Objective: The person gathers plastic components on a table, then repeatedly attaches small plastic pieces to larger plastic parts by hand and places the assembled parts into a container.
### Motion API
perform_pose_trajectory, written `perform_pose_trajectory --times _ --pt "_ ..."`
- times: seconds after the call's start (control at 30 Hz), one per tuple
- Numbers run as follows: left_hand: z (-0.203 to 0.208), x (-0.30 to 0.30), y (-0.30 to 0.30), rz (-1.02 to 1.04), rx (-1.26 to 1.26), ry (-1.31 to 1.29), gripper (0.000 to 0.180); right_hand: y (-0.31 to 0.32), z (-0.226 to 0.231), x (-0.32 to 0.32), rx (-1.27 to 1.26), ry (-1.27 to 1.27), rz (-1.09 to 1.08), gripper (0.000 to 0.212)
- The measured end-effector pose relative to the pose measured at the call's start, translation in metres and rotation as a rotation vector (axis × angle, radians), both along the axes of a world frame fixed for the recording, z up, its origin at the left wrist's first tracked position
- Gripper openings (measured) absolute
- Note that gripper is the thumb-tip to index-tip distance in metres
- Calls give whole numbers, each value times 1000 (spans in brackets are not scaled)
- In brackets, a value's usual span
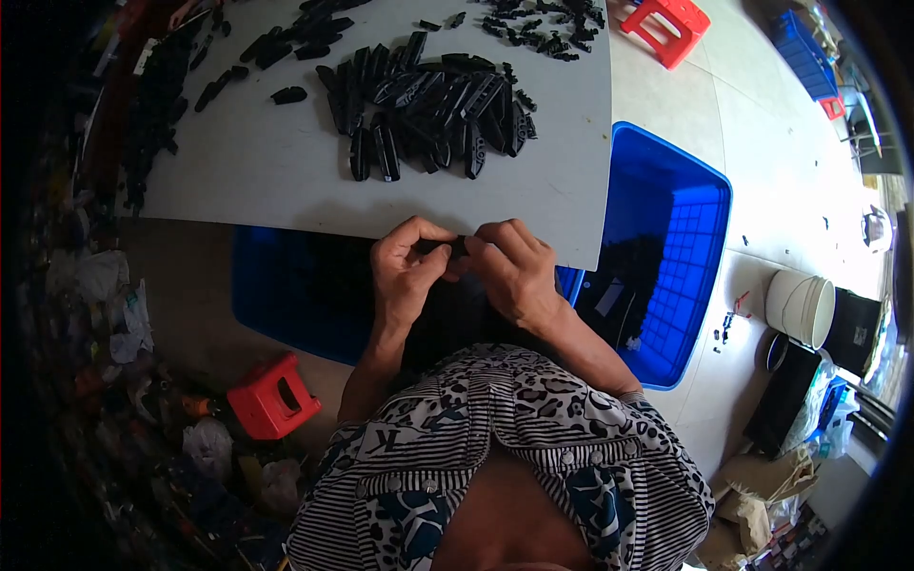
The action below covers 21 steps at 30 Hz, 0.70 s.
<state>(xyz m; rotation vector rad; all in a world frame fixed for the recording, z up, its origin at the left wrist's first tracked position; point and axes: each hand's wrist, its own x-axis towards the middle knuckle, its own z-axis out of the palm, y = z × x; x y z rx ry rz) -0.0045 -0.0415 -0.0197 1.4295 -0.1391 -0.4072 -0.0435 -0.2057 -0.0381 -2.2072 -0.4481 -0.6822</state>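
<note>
Your left hand and right hand both pinch a small black piece, its shape mostly finger-hidden, at the near edge of the flat white table. Farther in from that edge lies your heap of elongated, black, plastic-looking parts.

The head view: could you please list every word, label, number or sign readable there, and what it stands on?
Black parts on the table: pale lettering, wording not copied.
Patterned shirt: one large dark letter, not copied.
Black boxy object at right: pale patch, too small to read.
</note>
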Motion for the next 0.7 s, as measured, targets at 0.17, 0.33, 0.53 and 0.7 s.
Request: perform_pose_trajectory --times 0.17,0.33,0.53,0.7 --pt "5 -5 3 18 -3 -60 9 1 5 -2 511 501 146 25" --pt "1 -12 2 54 -52 -121 10 1 6 -3 875 819 217 23" --pt "-3 -15 32 -13 -32 -42 5 9 -2 -2 686 750 247 20" --pt "3 -9 78 -122 498 -27 18 -40 9 33 416 393 -137 12"
